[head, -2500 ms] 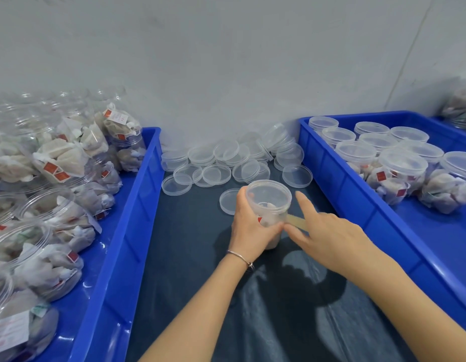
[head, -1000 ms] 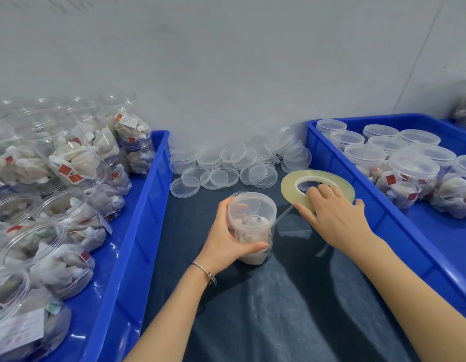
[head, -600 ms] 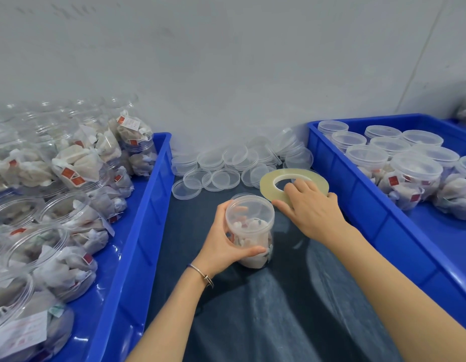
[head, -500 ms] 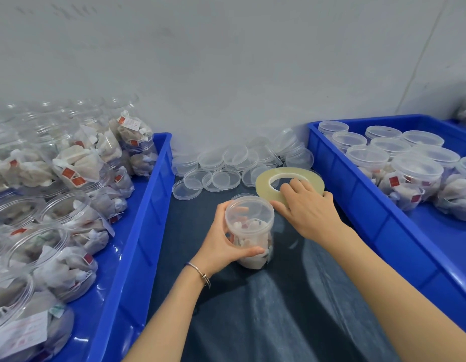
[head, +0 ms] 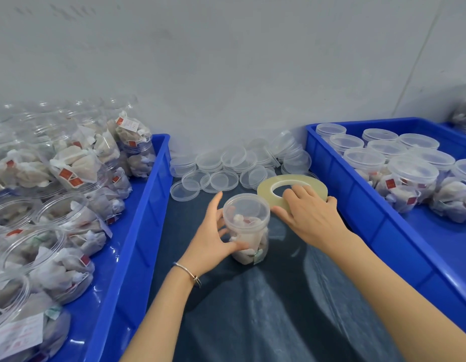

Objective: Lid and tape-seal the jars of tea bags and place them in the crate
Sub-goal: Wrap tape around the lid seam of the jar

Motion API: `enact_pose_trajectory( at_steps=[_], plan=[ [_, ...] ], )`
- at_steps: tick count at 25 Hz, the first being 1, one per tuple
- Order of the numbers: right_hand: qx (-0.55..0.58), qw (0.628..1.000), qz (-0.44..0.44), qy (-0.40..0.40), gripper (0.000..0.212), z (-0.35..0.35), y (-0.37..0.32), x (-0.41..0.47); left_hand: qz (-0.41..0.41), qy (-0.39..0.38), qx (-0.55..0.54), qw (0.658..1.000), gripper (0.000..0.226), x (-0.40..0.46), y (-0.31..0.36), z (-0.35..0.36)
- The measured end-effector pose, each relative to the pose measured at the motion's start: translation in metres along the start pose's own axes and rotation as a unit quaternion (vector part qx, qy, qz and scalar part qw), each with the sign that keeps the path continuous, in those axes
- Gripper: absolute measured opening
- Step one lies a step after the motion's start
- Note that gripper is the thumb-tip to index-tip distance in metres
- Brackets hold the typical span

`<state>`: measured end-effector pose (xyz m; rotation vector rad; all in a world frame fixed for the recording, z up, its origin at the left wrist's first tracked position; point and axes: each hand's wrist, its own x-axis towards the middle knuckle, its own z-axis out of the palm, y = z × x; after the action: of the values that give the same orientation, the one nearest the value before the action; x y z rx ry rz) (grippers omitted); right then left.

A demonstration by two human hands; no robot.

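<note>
On the desk (head: 252, 322), between two blue crates, a clear plastic jar (head: 249, 231) of tea bags stood upright with a translucent lid pressed on its mouth. The left hand (head: 213, 241) cupped the jar's side, thumb curled round the front and fingers spread behind it, a thin metal bracelet (head: 188, 273) on the wrist. The right hand (head: 309, 215) gripped a flat, wide roll of pale yellowish tape (head: 268, 189) close beside the jar's rim, fingertips hooked into the roll's round core and thumb along its outer edge; whether a strip ran from roll to jar could not be told.

The tea bags inside were whitish, crumpled pouches with small paper tags; any print on them was too small to read. The left crate (head: 137, 231) held open jars stuffed with similar pouches bearing small red square tags, and a white label at the near corner whose writing was blurred. The right crate (head: 357, 218) held lidded jars standing in rows. Loose round lids (head: 221, 178), thin and clear, lay heaped against the wall at the far end of the desk.

The desk was covered by dark, glossy sheeting with soft creases. The wall (head: 226, 74) behind was plain pale grey, faintly scuffed.
</note>
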<state>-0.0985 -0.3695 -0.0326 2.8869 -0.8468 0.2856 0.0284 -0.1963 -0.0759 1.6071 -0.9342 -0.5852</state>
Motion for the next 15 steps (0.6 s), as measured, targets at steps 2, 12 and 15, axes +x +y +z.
enact_pose_trajectory(
  at_steps=[2,12,15],
  plan=[
    [-0.002,1.0,0.011,-0.005,0.046,0.0,-0.004,-0.003,0.007,0.024,0.004,1.0,0.093,-0.005,0.003,0.015],
    [-0.014,0.999,-0.042,-0.015,0.048,-0.02,0.018,-0.012,0.012,0.19,0.012,0.982,0.073,0.009,0.014,0.029],
    [-0.02,0.997,-0.066,-0.023,0.05,-0.027,0.03,-0.02,0.014,0.149,0.029,0.988,0.07,0.01,0.015,0.015]
  ],
)
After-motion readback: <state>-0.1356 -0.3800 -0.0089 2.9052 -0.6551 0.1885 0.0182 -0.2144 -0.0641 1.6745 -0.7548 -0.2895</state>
